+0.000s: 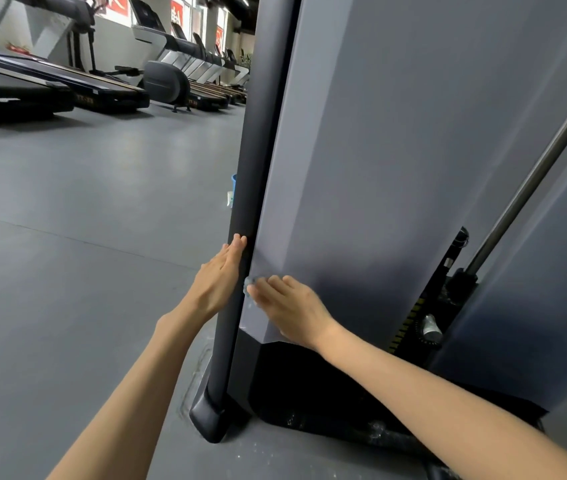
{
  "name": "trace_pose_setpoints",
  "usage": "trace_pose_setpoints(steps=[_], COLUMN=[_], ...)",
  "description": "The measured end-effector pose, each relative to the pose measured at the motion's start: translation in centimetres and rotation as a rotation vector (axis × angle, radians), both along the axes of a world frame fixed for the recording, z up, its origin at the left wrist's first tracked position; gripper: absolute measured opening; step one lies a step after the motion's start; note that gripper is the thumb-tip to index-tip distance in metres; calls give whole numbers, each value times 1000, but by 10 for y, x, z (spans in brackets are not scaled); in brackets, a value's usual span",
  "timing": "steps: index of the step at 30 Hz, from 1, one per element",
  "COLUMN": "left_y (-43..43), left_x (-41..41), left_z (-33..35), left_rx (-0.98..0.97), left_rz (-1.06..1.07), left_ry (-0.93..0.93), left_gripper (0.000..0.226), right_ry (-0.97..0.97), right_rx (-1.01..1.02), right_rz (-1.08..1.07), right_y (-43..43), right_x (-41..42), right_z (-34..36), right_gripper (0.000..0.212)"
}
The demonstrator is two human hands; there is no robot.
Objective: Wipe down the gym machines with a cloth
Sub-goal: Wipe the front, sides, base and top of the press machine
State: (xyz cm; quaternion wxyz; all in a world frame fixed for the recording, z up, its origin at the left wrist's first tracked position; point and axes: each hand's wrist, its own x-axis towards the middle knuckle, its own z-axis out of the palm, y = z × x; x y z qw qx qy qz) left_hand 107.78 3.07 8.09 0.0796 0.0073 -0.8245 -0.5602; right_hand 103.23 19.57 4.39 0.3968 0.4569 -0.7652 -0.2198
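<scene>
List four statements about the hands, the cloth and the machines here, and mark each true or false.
1. The right hand holds a cloth against the machine's grey panel. True.
2. The left hand grips a spray bottle. False: it rests with straight fingers on the black upright post and holds nothing.
3. Treadmills stand in a row in the background. True.
4. The cloth is bright red. False: it is grey-blue.
</scene>
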Motion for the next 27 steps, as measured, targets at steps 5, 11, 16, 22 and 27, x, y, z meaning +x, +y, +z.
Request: trace_pose_setpoints(steps=[5, 11, 16, 22, 27], left_y=[-3, 2, 10, 12, 25], left_x=[-3, -1, 0, 0, 4], left_z=[-4, -4, -3, 1, 6], left_rx=[53, -20, -43, -67, -57], left_rz=[-1, 4, 37, 72, 155], left_ry=[2, 5, 5, 13, 129], left_gripper=[56, 53, 53, 54, 51], right_ry=[101, -56, -125, -94, 168], right_rx=[-339, -123, -3, -100, -443], right_rz=[78, 66, 61, 202, 192], right_y=[-5, -4, -10, 12, 37], right_x=[-6, 4, 4, -2, -21], right_z=[55, -33, -84, -48, 74], right_gripper=[42, 42, 35, 33, 42])
